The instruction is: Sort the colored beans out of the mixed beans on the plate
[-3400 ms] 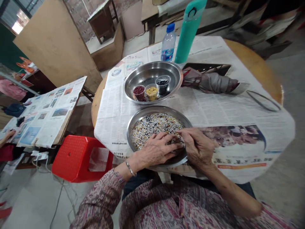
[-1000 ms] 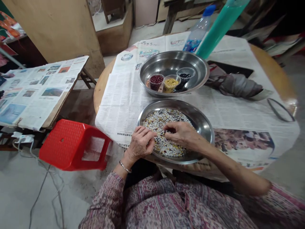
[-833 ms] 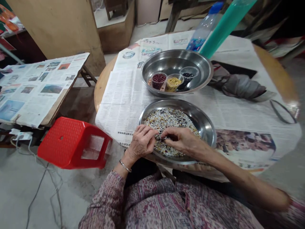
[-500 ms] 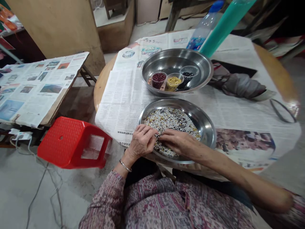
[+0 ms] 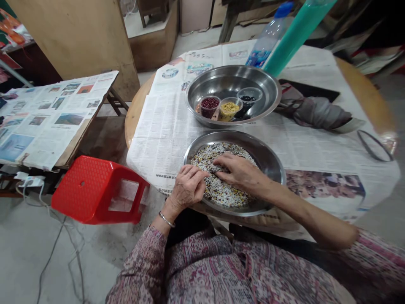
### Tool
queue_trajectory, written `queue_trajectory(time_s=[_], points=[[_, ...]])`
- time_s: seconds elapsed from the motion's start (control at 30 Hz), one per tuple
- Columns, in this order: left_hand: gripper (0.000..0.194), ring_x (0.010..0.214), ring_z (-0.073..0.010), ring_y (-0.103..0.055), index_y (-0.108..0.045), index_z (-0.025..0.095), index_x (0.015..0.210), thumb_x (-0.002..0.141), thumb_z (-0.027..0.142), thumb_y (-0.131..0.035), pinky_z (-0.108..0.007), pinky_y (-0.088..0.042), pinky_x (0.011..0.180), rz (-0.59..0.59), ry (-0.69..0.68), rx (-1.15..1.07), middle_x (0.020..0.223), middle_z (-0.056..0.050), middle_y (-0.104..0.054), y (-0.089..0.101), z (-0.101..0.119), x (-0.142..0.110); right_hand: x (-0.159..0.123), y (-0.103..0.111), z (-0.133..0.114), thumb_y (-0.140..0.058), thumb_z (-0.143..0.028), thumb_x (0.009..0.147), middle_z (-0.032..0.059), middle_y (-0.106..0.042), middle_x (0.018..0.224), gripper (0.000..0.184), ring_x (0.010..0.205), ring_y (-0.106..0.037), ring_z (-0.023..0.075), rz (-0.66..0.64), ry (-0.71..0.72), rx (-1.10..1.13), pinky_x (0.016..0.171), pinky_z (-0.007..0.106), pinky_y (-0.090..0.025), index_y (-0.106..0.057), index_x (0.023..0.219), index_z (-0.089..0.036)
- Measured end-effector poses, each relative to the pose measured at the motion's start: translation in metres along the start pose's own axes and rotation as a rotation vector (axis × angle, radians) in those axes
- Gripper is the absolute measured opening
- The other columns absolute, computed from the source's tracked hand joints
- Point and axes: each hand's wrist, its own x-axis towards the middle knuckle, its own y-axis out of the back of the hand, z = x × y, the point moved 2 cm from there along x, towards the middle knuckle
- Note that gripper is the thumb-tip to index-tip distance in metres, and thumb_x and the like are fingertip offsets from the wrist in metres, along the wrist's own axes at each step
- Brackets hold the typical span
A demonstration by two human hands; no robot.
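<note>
In front of me, a steel basin (image 5: 272,162) holds a spread mix of white, yellow and dark grains (image 5: 229,192). My left hand (image 5: 189,183) is at the basin's near-left edge, its fingers curled closed and their tips over the grains. What it holds, if anything, is hidden. Inside the basin, my right hand (image 5: 238,172) reaches into the mix, thumb and fingers apart with grains showing between them. Behind stands a second steel basin (image 5: 265,90) with cups of dark red beans (image 5: 210,105), yellow beans (image 5: 229,109) and black beans (image 5: 248,99).
Newspaper (image 5: 158,135) covers the round table. A clear bottle with a blue cap (image 5: 267,38) and a teal cylinder (image 5: 297,40) stand at the back. A grey folded umbrella-like bundle (image 5: 322,112) lies right. A red stool (image 5: 91,188) and a newspaper-covered bench (image 5: 47,122) are left.
My right hand has shifted up and slightly right, its fingers spreading from a closed shape. The grains beneath have been moved about. My left hand has stayed nearly still.
</note>
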Motion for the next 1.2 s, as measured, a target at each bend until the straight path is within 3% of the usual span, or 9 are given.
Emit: queue_trajectory(time_s=[0.13,0.27,0.4,0.53,0.7,0.83,0.93,1.07,1.2], points=[[0.019,0.093,-0.0217,-0.061,-0.062,0.017,0.099,0.094,0.011,-0.045,-0.039,-0.05,0.089,0.034,-0.021,-0.018,0.09,-0.007,-0.067,0.0,0.0,0.0,-0.012,0.005,-0.014,-0.054,-0.013,0.081,0.0019,-0.071,0.082,0.019,0.072,-0.064,0.0156,-0.203,0.04,0.14,0.071,0.029,-0.049,-0.07,0.088,-0.022],[0.017,0.09,-0.0212,-0.06,-0.061,0.017,0.099,0.095,0.011,-0.045,-0.04,-0.051,0.088,0.083,-0.046,-0.053,0.091,-0.007,-0.067,0.0,0.0,0.0,-0.031,0.006,-0.034,-0.052,-0.016,0.09,0.0034,-0.072,0.091,0.02,0.078,-0.065,0.0141,-0.303,0.184,0.238,0.073,0.027,-0.05,-0.07,0.097,-0.022],[0.019,0.097,-0.022,-0.06,-0.06,0.017,0.104,0.096,0.01,-0.044,-0.041,-0.053,0.09,0.112,-0.032,-0.073,0.1,-0.009,-0.065,0.0,0.0,-0.001,-0.034,-0.003,-0.048,-0.047,-0.015,0.095,0.0063,-0.07,0.102,0.026,0.095,-0.062,0.0186,-0.288,0.356,0.115,0.083,0.033,-0.052,-0.071,0.102,-0.022],[0.02,0.101,-0.0232,-0.058,-0.059,0.016,0.107,0.095,0.009,-0.043,-0.043,-0.054,0.092,0.153,-0.035,-0.06,0.106,-0.011,-0.063,0.0,0.0,-0.002,-0.015,-0.01,-0.045,-0.047,-0.015,0.095,0.0087,-0.07,0.101,0.025,0.097,-0.058,0.0223,-0.153,0.456,-0.067,0.085,0.037,-0.053,-0.071,0.093,-0.021],[0.019,0.099,-0.0225,-0.059,-0.058,0.016,0.106,0.096,0.008,-0.044,-0.042,-0.055,0.089,0.176,-0.051,-0.061,0.102,-0.01,-0.062,0.0,0.0,0.0,-0.002,-0.005,-0.015,-0.047,-0.017,0.096,0.0108,-0.069,0.103,0.025,0.097,-0.061,0.0239,-0.036,0.33,-0.209,0.082,0.038,-0.055,-0.07,0.102,-0.019],[0.018,0.098,-0.0219,-0.059,-0.058,0.017,0.105,0.096,0.008,-0.045,-0.041,-0.055,0.089,0.172,-0.046,-0.066,0.101,-0.01,-0.063,0.0,0.0,0.0,-0.006,0.014,0.019,-0.044,-0.016,0.093,0.0114,-0.068,0.112,0.03,0.092,-0.065,0.0231,0.085,0.078,-0.234,0.079,0.038,-0.056,-0.07,0.108,-0.02],[0.018,0.099,-0.0219,-0.059,-0.058,0.017,0.105,0.096,0.009,-0.045,-0.041,-0.054,0.089,0.167,-0.039,-0.069,0.101,-0.009,-0.063,0.0,-0.001,-0.001,-0.011,0.024,0.032,-0.048,-0.026,0.094,0.0127,-0.067,0.108,0.028,0.091,-0.066,0.0263,0.114,-0.07,-0.256,0.081,0.043,-0.055,-0.07,0.109,-0.019],[0.017,0.099,-0.022,-0.059,-0.059,0.017,0.105,0.096,0.009,-0.046,-0.041,-0.054,0.09,0.159,-0.037,-0.067,0.102,-0.009,-0.063,0.0,-0.001,-0.001,-0.019,0.015,0.018,-0.061,-0.039,0.087,0.013,-0.064,0.105,0.034,0.091,-0.065,0.0274,0.009,-0.079,-0.215,0.082,0.042,-0.054,-0.067,0.112,-0.017],[0.017,0.097,-0.0219,-0.059,-0.059,0.016,0.103,0.095,0.009,-0.046,-0.041,-0.054,0.09,0.151,-0.041,-0.054,0.101,-0.009,-0.063,0.002,0.0,0.0,-0.018,0.003,-0.007,-0.052,-0.019,0.084,0.0095,-0.066,0.096,0.019,0.083,-0.063,0.0211,-0.109,-0.048,-0.094,0.077,0.034,-0.05,-0.068,0.095,-0.018]])
